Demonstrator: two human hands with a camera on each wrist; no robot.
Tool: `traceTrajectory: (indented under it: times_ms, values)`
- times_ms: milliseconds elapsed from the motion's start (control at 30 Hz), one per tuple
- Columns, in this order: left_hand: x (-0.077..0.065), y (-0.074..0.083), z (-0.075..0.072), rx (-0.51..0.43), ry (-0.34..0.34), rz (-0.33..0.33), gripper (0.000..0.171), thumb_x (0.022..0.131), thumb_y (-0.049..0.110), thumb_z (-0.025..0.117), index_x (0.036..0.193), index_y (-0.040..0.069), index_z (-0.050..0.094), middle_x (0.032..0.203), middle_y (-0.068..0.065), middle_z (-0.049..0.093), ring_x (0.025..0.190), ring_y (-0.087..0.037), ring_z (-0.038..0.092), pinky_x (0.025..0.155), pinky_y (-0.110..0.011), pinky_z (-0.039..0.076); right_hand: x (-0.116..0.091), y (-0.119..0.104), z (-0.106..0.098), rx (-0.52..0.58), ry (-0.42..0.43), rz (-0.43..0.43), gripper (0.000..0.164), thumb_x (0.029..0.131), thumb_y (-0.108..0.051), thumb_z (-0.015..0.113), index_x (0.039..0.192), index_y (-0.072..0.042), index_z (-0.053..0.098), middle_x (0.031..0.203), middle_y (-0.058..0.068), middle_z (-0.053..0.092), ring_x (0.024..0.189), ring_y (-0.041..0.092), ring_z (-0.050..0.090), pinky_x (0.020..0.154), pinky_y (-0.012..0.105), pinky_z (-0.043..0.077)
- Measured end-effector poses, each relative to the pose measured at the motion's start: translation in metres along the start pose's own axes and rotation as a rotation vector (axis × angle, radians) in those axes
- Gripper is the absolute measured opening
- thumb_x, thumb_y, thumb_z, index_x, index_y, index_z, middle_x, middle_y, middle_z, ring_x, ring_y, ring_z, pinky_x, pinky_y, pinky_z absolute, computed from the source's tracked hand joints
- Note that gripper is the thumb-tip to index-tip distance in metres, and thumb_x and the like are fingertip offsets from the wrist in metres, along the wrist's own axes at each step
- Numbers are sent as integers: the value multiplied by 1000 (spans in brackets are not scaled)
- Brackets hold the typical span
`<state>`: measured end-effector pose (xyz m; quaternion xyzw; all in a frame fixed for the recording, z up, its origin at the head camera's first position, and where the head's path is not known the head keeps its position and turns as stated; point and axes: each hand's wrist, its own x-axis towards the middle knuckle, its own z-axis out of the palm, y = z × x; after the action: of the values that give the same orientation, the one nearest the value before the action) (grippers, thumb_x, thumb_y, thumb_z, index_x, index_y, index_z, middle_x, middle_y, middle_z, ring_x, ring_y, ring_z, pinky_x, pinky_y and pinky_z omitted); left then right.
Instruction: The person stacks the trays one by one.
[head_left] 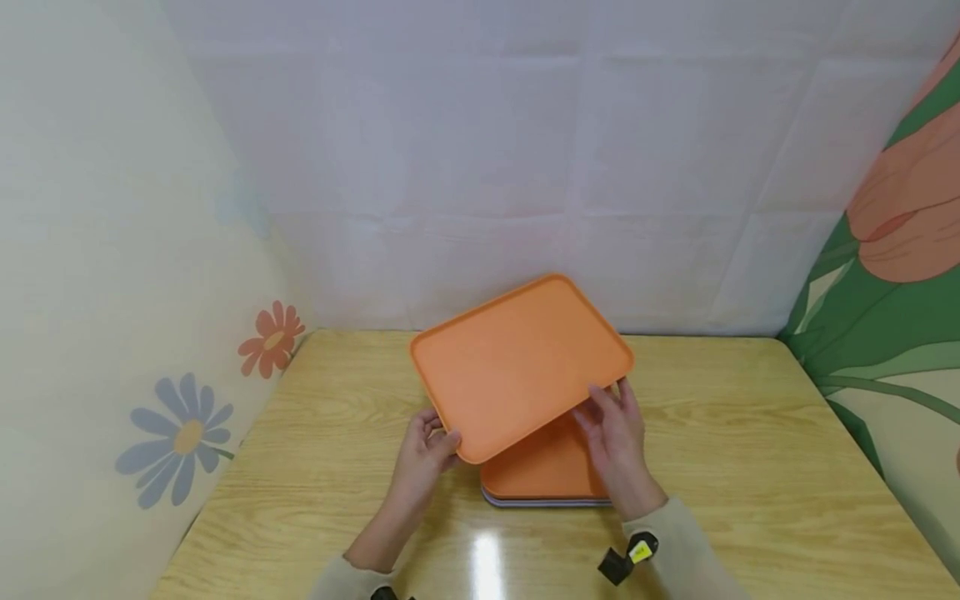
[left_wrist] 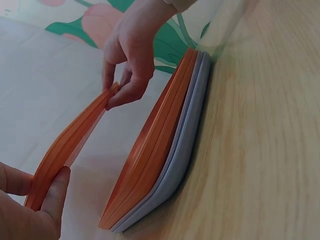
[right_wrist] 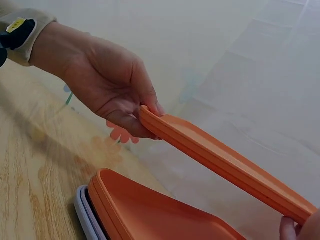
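A rectangular orange tray (head_left: 521,367) with rounded corners and a raised rim is held tilted in the air. My left hand (head_left: 423,454) pinches its near left corner, thumb on the rim and fingers beneath. At the near right edge, my right hand (head_left: 618,446) grips the rim between thumb and fingers. Layered ridges show along the held edge in the right wrist view; whether it is one tray or more I cannot tell. Below it, partly covered, lies a stack with an orange tray (head_left: 551,467) on top and pale purple-grey trays (left_wrist: 192,130) underneath.
The stack rests on a wood-grain table (head_left: 750,467). Behind it hangs a creased white cloth (head_left: 480,150). Flower-patterned panels stand at both sides, with a blue flower (head_left: 180,442) on the left and a large pink tulip (head_left: 915,192) on the right.
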<state>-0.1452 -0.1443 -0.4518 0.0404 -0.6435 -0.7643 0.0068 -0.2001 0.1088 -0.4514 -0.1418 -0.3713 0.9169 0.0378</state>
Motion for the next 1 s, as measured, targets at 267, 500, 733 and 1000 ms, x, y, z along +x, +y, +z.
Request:
traceTrajectory:
  times_ms: [267, 500, 733, 1000]
  values:
    - [-1, -5, 5, -35, -10, -2, 46, 96, -8, 55, 136, -5, 32, 119, -9, 45, 89, -9, 60, 76, -26, 57, 2, -4, -4, -23, -6, 40, 72, 98, 2, 58, 159, -20, 26, 92, -5, 56, 79, 11, 60, 71, 28, 56]
    - [-3, -8, 6, -64, -60, 0, 50, 94, -8, 59, 136, -6, 31, 118, -12, 45, 93, -11, 62, 79, -28, 59, 8, -9, -9, -8, 7, 71, 73, 99, 4, 54, 161, -20, 25, 83, -5, 59, 69, 14, 60, 65, 29, 55]
    - [-1, -7, -2, -18, -110, -51, 49, 94, 1, 65, 134, -6, 38, 118, -14, 52, 93, -16, 66, 85, -38, 60, 13, -18, -18, -38, -19, 95, 62, 101, 3, 51, 155, -21, 32, 78, -4, 58, 65, 14, 56, 62, 27, 53]
    - [17, 4, -26, 96, -79, -81, 58, 102, 26, 61, 147, 2, 32, 129, -18, 48, 103, -22, 62, 90, -45, 59, 18, -27, -28, -117, -78, 113, 60, 101, 2, 48, 155, -21, 32, 92, -4, 60, 74, 14, 59, 67, 25, 53]
